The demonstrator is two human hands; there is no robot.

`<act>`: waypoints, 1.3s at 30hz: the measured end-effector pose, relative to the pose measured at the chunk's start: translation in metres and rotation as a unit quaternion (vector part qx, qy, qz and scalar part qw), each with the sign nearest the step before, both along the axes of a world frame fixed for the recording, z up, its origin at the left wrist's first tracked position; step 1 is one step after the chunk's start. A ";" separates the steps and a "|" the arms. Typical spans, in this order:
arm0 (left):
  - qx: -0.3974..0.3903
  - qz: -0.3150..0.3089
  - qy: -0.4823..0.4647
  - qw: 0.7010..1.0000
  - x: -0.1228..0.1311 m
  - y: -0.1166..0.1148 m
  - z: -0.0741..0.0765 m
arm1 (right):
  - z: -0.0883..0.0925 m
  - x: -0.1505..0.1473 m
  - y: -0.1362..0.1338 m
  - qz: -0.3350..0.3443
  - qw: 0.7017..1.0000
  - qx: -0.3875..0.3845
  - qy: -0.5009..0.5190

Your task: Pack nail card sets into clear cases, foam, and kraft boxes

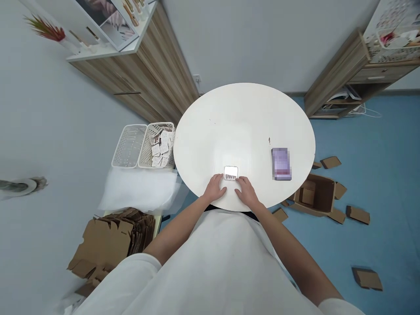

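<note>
A small clear flat case (pixel 231 172) lies on the white oval table (pixel 236 118) near its front edge. It has a white upper part and a row of several small dark pointed pieces along its lower side. My left hand (pixel 214 188) rests on the table at the case's lower left corner, thumb apart from the fingers. On the other side, my right hand (pixel 246 191) has its fingertips at the lower right corner, thumb also spread. Whether the left fingertips touch the case is hard to make out; the right ones appear to touch it.
A purple pixelated box (pixel 281 164) lies at the table's right. White baskets (pixel 141 148), one with cards, stand left, above plastic sheets (pixel 138 188) and stacked flat cardboard (pixel 108 238). An open carton (pixel 316 192) and small brown boxes (pixel 367 278) are on the blue floor.
</note>
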State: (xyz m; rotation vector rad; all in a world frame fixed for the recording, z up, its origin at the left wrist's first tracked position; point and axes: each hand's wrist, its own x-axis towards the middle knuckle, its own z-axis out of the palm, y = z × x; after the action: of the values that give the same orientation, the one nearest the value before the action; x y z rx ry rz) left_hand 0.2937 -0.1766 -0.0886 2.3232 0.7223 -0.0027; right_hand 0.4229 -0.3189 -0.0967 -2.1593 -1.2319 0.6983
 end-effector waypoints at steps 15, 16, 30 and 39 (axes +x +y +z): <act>0.085 -0.153 0.049 0.983 -0.028 0.014 0.008 | 0.006 -0.013 0.010 0.087 0.977 -0.119 -0.157; 0.078 -0.152 0.046 0.984 -0.030 0.017 0.008 | 0.010 -0.015 0.009 0.088 0.979 -0.117 -0.139; -0.084 -0.086 -0.040 0.992 -0.038 0.042 0.002 | 0.019 -0.034 -0.021 -0.082 0.995 -0.061 -0.021; -0.099 0.048 0.001 0.994 -0.006 0.060 0.002 | 0.016 -0.006 0.006 -0.175 0.977 -0.119 0.003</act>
State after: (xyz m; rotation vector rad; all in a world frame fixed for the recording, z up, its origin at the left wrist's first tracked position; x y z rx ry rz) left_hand 0.2874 -0.1167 -0.0862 2.0989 0.7977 -0.0324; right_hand 0.4170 -0.3128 -0.0805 -2.4809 -0.7634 0.7267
